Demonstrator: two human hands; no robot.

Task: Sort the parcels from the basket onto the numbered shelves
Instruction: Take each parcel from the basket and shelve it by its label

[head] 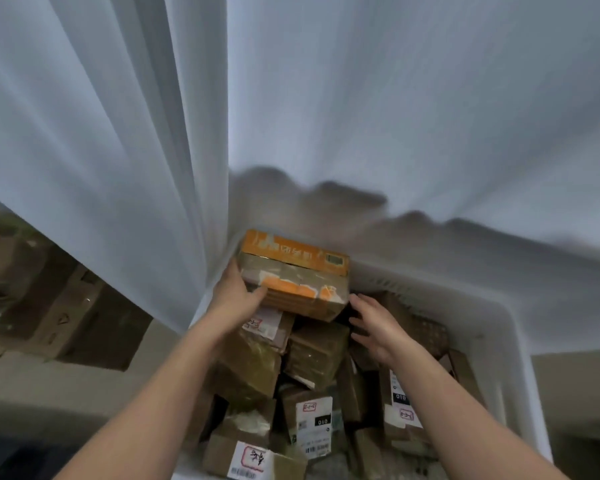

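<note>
Head view is showing my left grip [238, 292] grasping the orange parcel [293, 275] atop the basket [499, 313] pile mid-frame, while my released right grip [374, 327] is hovering beside it, probably to steady the lift.

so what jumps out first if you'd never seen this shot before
The orange box catches the eye first, lying on top of a heap of brown parcels at the far end of the white basket. The left hand grips its left end, while the right hand is open, fingers spread, close to its right end. A white curtain fills the upper half of the view.
</note>
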